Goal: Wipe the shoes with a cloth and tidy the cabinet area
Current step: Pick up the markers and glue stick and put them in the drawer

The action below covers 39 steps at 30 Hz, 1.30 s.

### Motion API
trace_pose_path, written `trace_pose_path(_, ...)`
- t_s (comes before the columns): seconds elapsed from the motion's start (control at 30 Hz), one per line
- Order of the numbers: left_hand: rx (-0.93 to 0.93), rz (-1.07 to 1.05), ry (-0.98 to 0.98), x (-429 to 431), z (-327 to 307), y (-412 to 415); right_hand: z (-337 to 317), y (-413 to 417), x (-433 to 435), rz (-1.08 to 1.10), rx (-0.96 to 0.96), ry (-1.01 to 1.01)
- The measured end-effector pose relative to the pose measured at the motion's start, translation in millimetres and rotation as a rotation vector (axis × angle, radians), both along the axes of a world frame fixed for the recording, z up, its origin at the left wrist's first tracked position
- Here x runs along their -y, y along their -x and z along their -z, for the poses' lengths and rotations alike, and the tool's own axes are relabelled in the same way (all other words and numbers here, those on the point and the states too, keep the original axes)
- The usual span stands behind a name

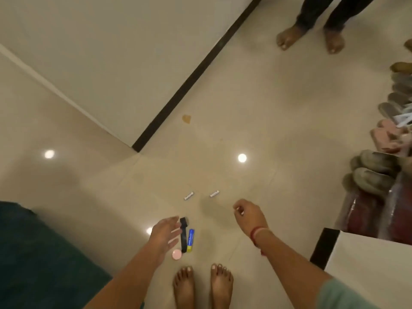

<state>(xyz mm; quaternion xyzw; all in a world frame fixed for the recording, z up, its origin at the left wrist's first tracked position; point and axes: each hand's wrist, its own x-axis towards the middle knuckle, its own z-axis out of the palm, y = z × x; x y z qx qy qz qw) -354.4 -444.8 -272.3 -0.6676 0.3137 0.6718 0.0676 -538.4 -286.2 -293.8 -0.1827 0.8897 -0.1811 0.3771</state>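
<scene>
Small items lie on the glossy floor in front of my bare feet: a black bar-shaped object, a blue and yellow tube, a round pink lid and two small white pieces. My left hand hovers open just left of the black object. My right hand hangs to the right with fingers loosely curled; a small white thing may sit at the fingertips. Rows of shoes line the right edge. No cloth is in view.
A white cabinet corner with a dark edge stands at the lower right. A dark skirting strip runs along the wall. Another person's bare feet stand at the top right. A teal surface fills the lower left. A brown scrap lies on the floor.
</scene>
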Motion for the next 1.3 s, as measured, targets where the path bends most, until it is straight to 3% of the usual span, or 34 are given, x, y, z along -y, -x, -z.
trace_pose_path(0.23,-0.026,-0.137,-0.053,0,162,19,187,37,57,-0.236,-0.147,-0.036)
trace_pose_path(0.47,-0.071,-0.231,-0.034,12,241,4,293,26,68,-0.641,-0.358,-0.118)
trace_pose_path(0.57,-0.077,-0.244,-0.003,15,246,-2,295,22,69,-0.599,-0.399,-0.111)
trace_pose_path(0.7,-0.151,-0.28,-0.061,8,230,5,240,-31,84,-0.09,-0.045,0.238)
trace_pose_path(0.83,-0.271,-0.465,-0.216,5,214,16,193,-97,89,-0.22,0.138,0.304)
trace_pose_path(0.93,-0.192,-0.526,-0.214,11,212,12,189,-109,93,-0.125,0.119,0.362)
trace_pose_path(1.03,-0.062,-0.521,-0.124,23,222,0,203,-95,106,-0.052,-0.055,0.394)
trace_pose_path(1.1,-0.03,-0.521,-0.104,33,232,-13,226,-78,120,-0.185,-0.176,0.324)
trace_pose_path(1.2,-0.028,-0.538,-0.116,45,246,-30,271,-52,141,-0.621,-0.333,0.107)
trace_pose_path(1.3,-0.057,-0.542,-0.133,51,255,-45,298,-33,154,-0.891,-0.445,-0.028)
